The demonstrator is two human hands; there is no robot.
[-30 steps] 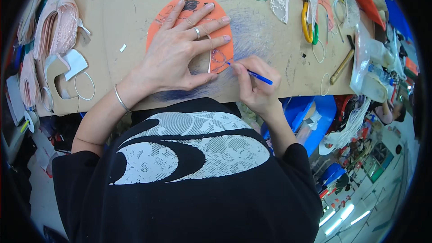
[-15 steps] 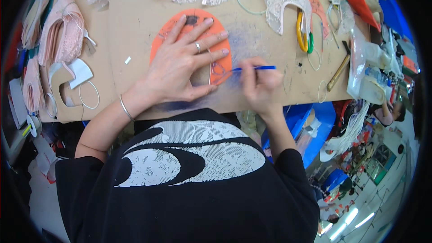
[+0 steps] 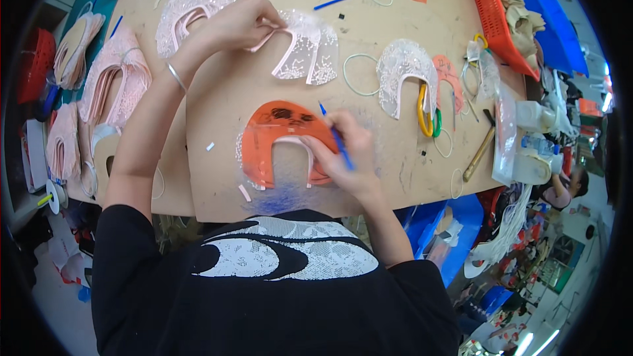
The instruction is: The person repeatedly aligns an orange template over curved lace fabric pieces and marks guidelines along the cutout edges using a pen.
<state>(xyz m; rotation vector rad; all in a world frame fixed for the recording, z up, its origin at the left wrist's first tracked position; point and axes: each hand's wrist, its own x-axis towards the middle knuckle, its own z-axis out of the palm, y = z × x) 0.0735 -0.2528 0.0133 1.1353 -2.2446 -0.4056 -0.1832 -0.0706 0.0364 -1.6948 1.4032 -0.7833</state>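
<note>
Bright overall, with glaring lamp tubes (image 3: 546,342) and fisheye-curved edges.

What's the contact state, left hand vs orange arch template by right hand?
Apart. Head view: brown tabletop shows between left hand and orange arch template.

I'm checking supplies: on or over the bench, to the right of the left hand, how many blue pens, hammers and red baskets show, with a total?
Blue pens: 2, one in the right hand
Hammers: 1
Red baskets: 1
Total: 4

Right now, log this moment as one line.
left hand: at lace piece | right hand: holding blue pen, touching orange template | right side: red basket, hammer
</note>
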